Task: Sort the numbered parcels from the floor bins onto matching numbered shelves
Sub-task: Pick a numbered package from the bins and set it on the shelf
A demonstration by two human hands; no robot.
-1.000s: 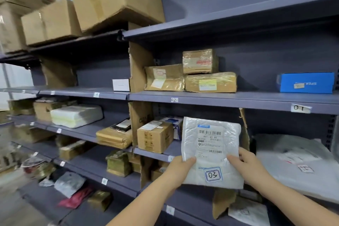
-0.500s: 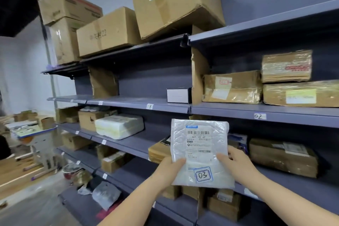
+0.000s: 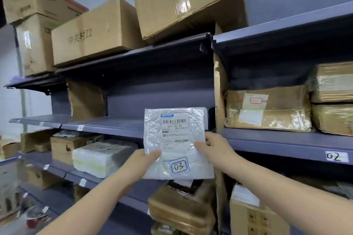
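I hold a flat white plastic mailer (image 3: 177, 135) upright in front of the grey shelving; it carries a barcode label and a blue-edged tag reading 03 at its lower right. My left hand (image 3: 145, 160) pinches its lower left edge, thumb on the front. My right hand (image 3: 212, 147) grips its right edge, thumb on the front. Behind the mailer runs a bare grey shelf (image 3: 107, 126); the mailer hides the number tag on that shelf's front edge. To the right, a shelf (image 3: 267, 141) bears a tag marked 02 (image 3: 335, 156).
Taped brown parcels (image 3: 267, 108) fill the 02 shelf. Large cardboard boxes (image 3: 183, 0) sit on the top shelf. A white wrapped bundle (image 3: 101, 156) and brown boxes lie on the lower left shelf; more brown parcels (image 3: 181, 208) stack below the mailer. A cardboard divider (image 3: 219, 91) separates the bays.
My view has swung left and up along the shelving, and I have moved closer. Both hands keep the same hold on the mailer, now raised in front of the bare shelf left of 02.
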